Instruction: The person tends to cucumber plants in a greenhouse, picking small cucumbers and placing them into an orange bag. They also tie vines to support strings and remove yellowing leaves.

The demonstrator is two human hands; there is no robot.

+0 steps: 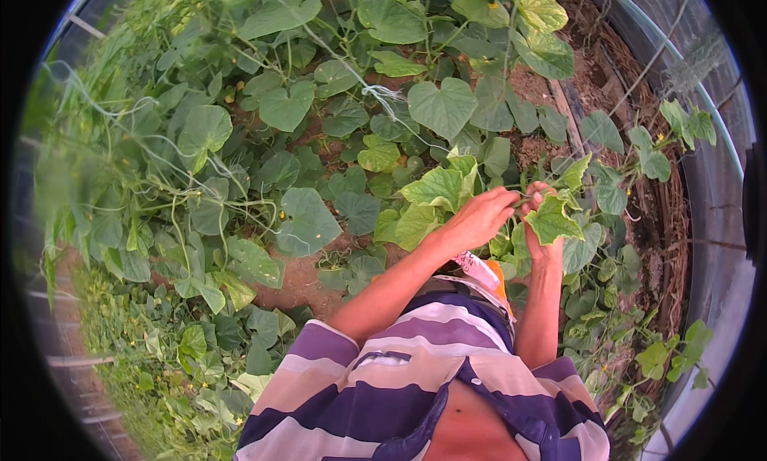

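My left hand (488, 214) and my right hand (535, 198) meet on a thin green vine stem right of centre. The fingers of both close around the stem, their tips nearly touching. A bright green lobed leaf (552, 220) hangs just below my right hand. Broad young leaves (436, 188) stand to the left of my left hand. A pale twine (383, 93) with a frayed knot runs down from the top towards the vine near my hands. Below the wrists, a printed bag with an orange part (479, 271) shows at my waist.
Dense cucumber-like vines (308, 218) with yellow flowers spread ahead and to the left. More twine (159, 152) crosses the left side. Reddish soil (296, 279) shows between leaves. On the right, dry stalks (674, 233) lie along a plastic-film wall (719, 221) with a curved pipe.
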